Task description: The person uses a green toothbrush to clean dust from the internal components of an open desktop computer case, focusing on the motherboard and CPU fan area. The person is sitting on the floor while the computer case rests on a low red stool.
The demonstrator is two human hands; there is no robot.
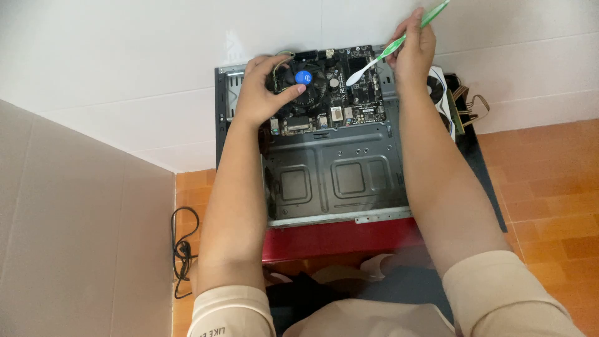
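Observation:
An open grey computer case (pixel 337 178) lies flat on a red stand (pixel 337 237). A black motherboard (pixel 355 93) sits in its far end against the white wall. My left hand (pixel 265 90) grips the round black cooler fan (pixel 309 81) with a blue centre, thumb on its near edge and fingers around its left side. My right hand (pixel 412 47) holds a green and white toothbrush (pixel 390 47), its white head resting on the board just right of the fan.
A graphics card with fans and a ribbon of cables (pixel 458 100) lies right of the case. A black power cord (pixel 184 249) is coiled on the orange tiled floor at left. A beige panel (pixel 75 231) stands at far left.

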